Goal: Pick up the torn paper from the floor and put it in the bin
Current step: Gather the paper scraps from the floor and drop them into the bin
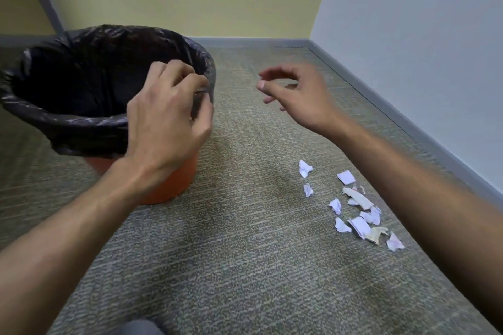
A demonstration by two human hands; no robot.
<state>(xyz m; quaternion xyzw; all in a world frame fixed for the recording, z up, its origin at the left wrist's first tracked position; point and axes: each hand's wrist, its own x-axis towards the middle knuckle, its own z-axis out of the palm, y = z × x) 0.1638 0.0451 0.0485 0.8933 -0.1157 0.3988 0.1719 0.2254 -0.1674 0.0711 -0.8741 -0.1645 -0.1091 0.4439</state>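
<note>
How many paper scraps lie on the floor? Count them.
About 12 scraps, all on the carpet right of the bin: a few apart on the left, the rest clustered and overlapping, so some may be hidden.

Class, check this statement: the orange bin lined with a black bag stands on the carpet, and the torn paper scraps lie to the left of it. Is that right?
One error: the head view shows the torn paper scraps lying to the right of the orange bin, not the left. The black bag lining and the carpet are correct.

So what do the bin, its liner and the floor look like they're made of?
Bin: probably smooth orange plastic, with an even matte surface. Liner: thin black plastic film, crinkled and glossy. Floor: short-pile woven carpet, with flecked grey-green ribbing.
</note>
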